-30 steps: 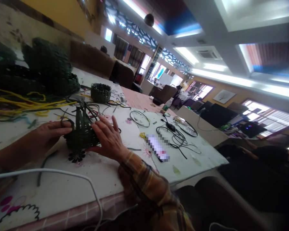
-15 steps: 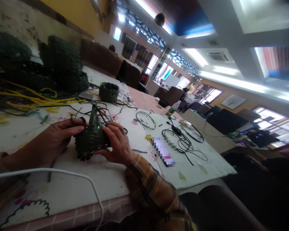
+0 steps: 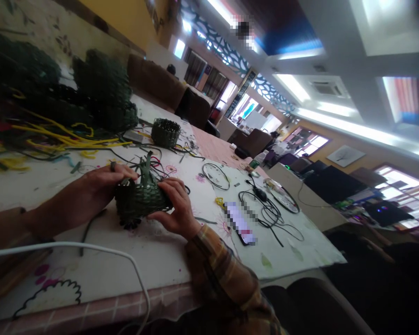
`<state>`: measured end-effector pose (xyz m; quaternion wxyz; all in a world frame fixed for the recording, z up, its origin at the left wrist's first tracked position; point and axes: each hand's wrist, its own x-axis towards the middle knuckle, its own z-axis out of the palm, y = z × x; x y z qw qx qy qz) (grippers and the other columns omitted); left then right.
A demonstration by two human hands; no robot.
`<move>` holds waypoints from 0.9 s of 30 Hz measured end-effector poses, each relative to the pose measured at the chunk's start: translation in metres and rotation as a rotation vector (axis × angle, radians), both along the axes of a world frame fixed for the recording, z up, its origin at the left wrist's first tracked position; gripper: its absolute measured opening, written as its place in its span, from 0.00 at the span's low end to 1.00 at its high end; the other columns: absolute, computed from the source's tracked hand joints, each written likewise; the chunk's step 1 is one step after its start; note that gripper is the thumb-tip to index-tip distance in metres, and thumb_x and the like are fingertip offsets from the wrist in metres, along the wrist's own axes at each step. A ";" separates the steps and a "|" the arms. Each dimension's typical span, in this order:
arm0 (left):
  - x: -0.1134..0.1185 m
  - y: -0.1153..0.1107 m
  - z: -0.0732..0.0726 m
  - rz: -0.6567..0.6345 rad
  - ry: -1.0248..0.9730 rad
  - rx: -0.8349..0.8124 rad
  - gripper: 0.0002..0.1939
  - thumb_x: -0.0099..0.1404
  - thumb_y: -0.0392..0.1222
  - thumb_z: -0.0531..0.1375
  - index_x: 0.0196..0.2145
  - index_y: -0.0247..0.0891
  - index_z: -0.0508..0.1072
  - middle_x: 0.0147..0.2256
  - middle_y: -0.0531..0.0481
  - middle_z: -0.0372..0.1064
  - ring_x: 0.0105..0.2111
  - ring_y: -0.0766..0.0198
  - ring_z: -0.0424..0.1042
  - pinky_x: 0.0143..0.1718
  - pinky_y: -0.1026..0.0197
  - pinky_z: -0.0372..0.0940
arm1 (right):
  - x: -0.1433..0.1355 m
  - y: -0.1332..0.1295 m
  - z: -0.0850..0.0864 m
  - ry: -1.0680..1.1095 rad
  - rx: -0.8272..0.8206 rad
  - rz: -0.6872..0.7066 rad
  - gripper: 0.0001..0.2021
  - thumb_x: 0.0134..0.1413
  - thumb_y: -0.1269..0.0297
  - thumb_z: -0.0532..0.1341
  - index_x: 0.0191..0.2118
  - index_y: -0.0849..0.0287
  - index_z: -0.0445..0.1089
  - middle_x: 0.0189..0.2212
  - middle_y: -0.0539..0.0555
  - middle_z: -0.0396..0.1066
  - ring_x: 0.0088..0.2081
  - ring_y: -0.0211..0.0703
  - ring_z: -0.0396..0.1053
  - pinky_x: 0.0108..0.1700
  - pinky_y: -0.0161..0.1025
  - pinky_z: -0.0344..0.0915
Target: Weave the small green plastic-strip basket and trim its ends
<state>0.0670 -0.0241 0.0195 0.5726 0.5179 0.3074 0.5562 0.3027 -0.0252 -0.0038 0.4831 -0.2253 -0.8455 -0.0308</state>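
A small dark green woven basket (image 3: 141, 199) lies tilted on its side between my hands, just over the white patterned tablecloth (image 3: 118, 274). My right hand (image 3: 178, 207) clasps its right end, thumb below and fingers on top. At the upper left edge, my left hand (image 3: 96, 186) has thumb and fingertips pinched together by the weave; whether they hold a strip or the rim, I cannot tell. Loose flat green strips (image 3: 146, 172) stick up from the basket's top. A dark scalloped piece (image 3: 130, 223) shows at its lower left.
Another round green basket (image 3: 165, 132) stands farther back. Large dark woven pieces (image 3: 104, 88) and yellow strips (image 3: 66, 139) crowd the left. A phone (image 3: 240, 223), coiled black cable (image 3: 265, 207) and thin dark hoop (image 3: 215, 176) lie rightward. A white cable (image 3: 125, 256) crosses the foreground.
The view has shifted slightly, so everything sits a little farther right. My left fingertips have closed in at the basket's edge, where a strip stood curled up before. My right hand keeps its hold.
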 end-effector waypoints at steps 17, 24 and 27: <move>-0.014 0.009 -0.001 -0.081 0.277 -0.153 0.26 0.46 0.56 0.75 0.42 0.44 0.82 0.41 0.46 0.80 0.42 0.50 0.77 0.45 0.51 0.73 | 0.006 0.002 0.009 -0.069 -0.017 0.002 0.29 0.64 0.43 0.63 0.59 0.60 0.64 0.48 0.63 0.73 0.54 0.53 0.71 0.58 0.54 0.72; -0.014 0.006 0.001 -0.069 0.369 -0.184 0.22 0.43 0.58 0.75 0.31 0.42 0.81 0.31 0.47 0.79 0.32 0.53 0.75 0.37 0.53 0.72 | 0.006 -0.001 0.007 -0.106 -0.022 -0.008 0.31 0.62 0.44 0.65 0.61 0.60 0.63 0.48 0.64 0.73 0.55 0.56 0.71 0.59 0.58 0.71; -0.009 -0.001 0.007 -0.073 0.344 -0.170 0.19 0.45 0.58 0.73 0.28 0.42 0.79 0.28 0.50 0.76 0.28 0.57 0.72 0.33 0.57 0.70 | 0.006 -0.001 0.006 -0.129 -0.068 -0.027 0.32 0.60 0.43 0.67 0.61 0.60 0.64 0.49 0.65 0.74 0.56 0.58 0.71 0.60 0.60 0.70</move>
